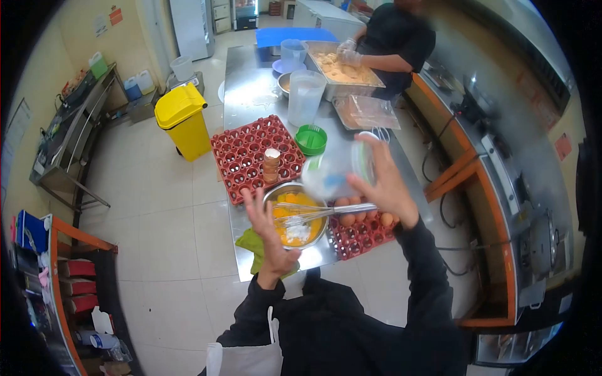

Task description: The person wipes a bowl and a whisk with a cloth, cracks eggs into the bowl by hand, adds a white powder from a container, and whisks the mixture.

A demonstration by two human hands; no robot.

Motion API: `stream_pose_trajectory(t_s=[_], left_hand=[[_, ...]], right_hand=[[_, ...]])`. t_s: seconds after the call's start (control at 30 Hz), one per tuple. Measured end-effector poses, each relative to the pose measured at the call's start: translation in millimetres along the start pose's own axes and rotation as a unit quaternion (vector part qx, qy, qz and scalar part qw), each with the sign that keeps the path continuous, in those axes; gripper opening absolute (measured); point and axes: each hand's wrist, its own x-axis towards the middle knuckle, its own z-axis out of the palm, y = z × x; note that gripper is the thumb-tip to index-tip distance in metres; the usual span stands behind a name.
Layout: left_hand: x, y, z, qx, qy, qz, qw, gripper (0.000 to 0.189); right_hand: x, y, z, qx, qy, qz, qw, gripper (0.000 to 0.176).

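Note:
My right hand grips a translucent plastic tub, blurred by motion and tilted over the table; its contents cannot be made out. My left hand, fingers spread and holding nothing, is raised at the left side of a metal mixing bowl. Inside the bowl lie yellow egg yolks and a heap of white powder. A wire whisk rests across the bowl, its handle pointing right. Brown eggs sit in a red egg tray beside the bowl.
Stacked eggshells stand on a larger red egg tray. Near it are a green container and a clear pitcher. A green cloth lies by the table edge. Across the table, a gloved co-worker handles food in a metal pan.

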Motion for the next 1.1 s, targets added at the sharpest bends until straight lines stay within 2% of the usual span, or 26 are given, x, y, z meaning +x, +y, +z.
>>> stream_pose_trajectory(t_s=[0.1, 0.17, 0.23, 0.33, 0.47, 0.57, 0.67, 0.73, 0.8, 0.87, 0.9, 0.93, 0.97, 1.0, 1.03, 1.1], left_hand=[[-10.5, -5.3, -18.9, 0.065, 0.013, -0.081, 0.995, 0.105], [-23.4, -0.4, -30.2, 0.101, 0.006, -0.137, 0.985, 0.101], [-40.0, -1.2, -38.9, 0.145, 0.022, -0.168, 0.975, 0.089], [-67.0, 0.0, -45.6, 0.178, 0.070, -0.226, 0.955, 0.070], [-94.2, 0.2, -43.3, 0.211, 0.142, -0.289, 0.923, 0.045], [-105.7, -8.0, -34.4, 0.237, 0.157, -0.305, 0.909, 0.035], [-105.8, -11.8, -25.6, 0.261, 0.144, -0.319, 0.900, 0.031], [-103.5, -12.8, -20.5, 0.267, 0.133, -0.334, 0.894, 0.029], [-101.0, -10.9, -17.7, 0.265, 0.128, -0.351, 0.889, 0.029], [-105.0, -15.4, -18.4, 0.267, 0.158, -0.342, 0.887, 0.026], [-109.2, -17.4, -20.2, 0.269, 0.172, -0.340, 0.885, 0.025], [-114.2, -20.0, -22.7, 0.268, 0.178, -0.353, 0.879, 0.026], [-119.4, -23.9, -25.0, 0.266, 0.182, -0.366, 0.873, 0.026], [-122.9, -27.5, -26.6, 0.263, 0.186, -0.379, 0.868, 0.026], [-125.0, -28.7, -26.0, 0.245, 0.182, -0.410, 0.860, 0.026], [-127.9, -34.8, -26.1, 0.207, 0.170, -0.468, 0.842, 0.027]], right_hand=[[46.9, 76.0, 25.2, -0.050, -0.019, 0.028, 0.998, 0.076], [66.7, 139.0, 57.0, -0.141, -0.037, -0.030, 0.989, 0.076], [76.1, 186.5, 82.9, -0.209, -0.067, -0.065, 0.973, 0.076], [81.1, 232.8, 104.0, -0.262, -0.121, -0.080, 0.954, 0.076], [81.6, 262.3, 114.6, -0.223, -0.126, -0.065, 0.965, 0.082], [88.5, 265.4, 112.0, -0.244, -0.184, -0.044, 0.951, 0.084], [96.6, 272.9, 114.6, -0.307, -0.207, -0.073, 0.926, 0.089], [84.3, 257.8, 110.0, -0.331, -0.102, -0.132, 0.929, 0.084], [69.4, 232.0, 97.0, -0.259, -0.046, -0.163, 0.951, 0.075], [53.9, 198.3, 74.3, -0.089, -0.042, -0.163, 0.982, 0.062], [36.3, 171.8, 55.9, -0.076, -0.080, -0.155, 0.982, 0.043], [16.8, 161.1, 45.1, -0.075, -0.175, -0.125, 0.974, 0.042], [-1.6, 147.3, 35.7, -0.101, -0.228, -0.134, 0.959, 0.050], [-25.4, 155.5, 41.4, -0.128, -0.244, -0.139, 0.951, 0.061], [-43.5, 152.6, 41.4, -0.175, -0.277, -0.105, 0.939, 0.071], [-59.2, 152.5, 42.9, -0.283, -0.333, -0.098, 0.894, 0.066]])
